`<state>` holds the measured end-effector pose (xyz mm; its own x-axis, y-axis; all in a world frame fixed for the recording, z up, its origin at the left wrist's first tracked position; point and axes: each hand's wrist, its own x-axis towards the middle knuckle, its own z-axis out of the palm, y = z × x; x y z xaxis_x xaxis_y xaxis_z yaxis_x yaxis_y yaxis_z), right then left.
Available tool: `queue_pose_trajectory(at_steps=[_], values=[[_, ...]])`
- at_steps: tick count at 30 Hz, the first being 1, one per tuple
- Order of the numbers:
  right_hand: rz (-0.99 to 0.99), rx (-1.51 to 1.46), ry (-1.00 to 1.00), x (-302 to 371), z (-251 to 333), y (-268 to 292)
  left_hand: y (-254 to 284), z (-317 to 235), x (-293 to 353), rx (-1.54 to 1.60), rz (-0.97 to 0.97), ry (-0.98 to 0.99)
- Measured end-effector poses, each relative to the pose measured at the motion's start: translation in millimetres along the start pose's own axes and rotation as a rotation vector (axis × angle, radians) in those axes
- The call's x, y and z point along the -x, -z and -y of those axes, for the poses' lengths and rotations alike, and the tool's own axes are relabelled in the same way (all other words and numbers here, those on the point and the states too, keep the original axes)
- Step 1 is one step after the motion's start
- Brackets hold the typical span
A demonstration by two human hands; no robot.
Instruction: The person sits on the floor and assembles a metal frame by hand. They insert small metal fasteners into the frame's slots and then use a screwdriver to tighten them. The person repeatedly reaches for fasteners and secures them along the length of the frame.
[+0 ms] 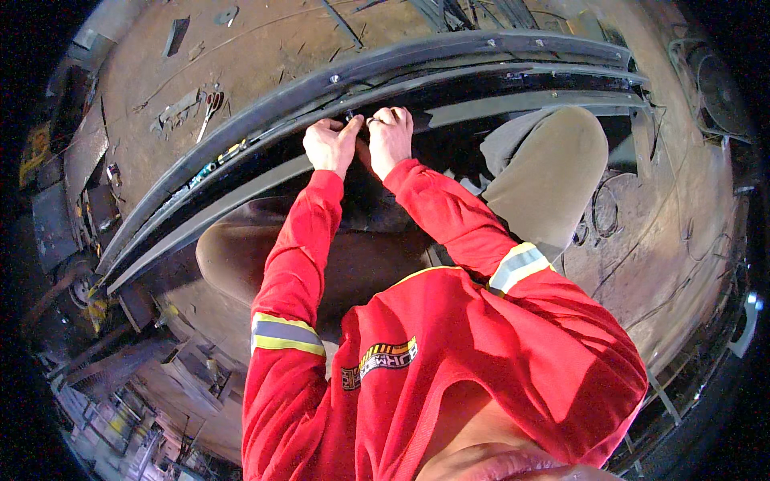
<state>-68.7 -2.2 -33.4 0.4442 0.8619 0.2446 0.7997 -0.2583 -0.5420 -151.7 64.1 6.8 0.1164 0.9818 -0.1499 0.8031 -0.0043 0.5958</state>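
Observation:
Both hands meet over a long dark steel channel (449, 53) that lies across the floor in front of my folded legs. My left hand (330, 146) is closed, thumb and fingertips pinched at the channel's inner side. Close beside it, my right hand (391, 136) is closed too, fingers curled down and knuckles up. Something small and dark shows between the two sets of fingertips; its kind cannot be made out. Small shiny bolt heads (335, 78) dot the channel's upper face. In the channel's left part lies a thin yellow and blue tool (233, 151).
Beyond the channel, a red-handled hand tool (213, 102) lies on the brown, littered floor near scrap metal pieces (178, 111). Long metal strips (449, 14) lie at the far edge. Loose cable (607, 204) coils at right. Metal boxes and parts (196, 373) stand at lower left.

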Motion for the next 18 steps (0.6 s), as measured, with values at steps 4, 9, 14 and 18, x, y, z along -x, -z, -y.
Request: queue_pose_trajectory(at_steps=[4,9,14,18], values=[[-0.054,0.028,0.004,0,-6,-4,3,1,-10,0.205,0.238,0.206],[-0.13,-0.026,0.052,1,-7,-18,12,6,-7,0.083,0.326,-0.052],[-0.053,0.036,0.057,-1,-5,-6,1,6,-5,-0.014,0.074,-0.05],[-0.019,-0.025,0.04,-2,-3,1,2,2,-5,-0.082,0.101,-0.039]])
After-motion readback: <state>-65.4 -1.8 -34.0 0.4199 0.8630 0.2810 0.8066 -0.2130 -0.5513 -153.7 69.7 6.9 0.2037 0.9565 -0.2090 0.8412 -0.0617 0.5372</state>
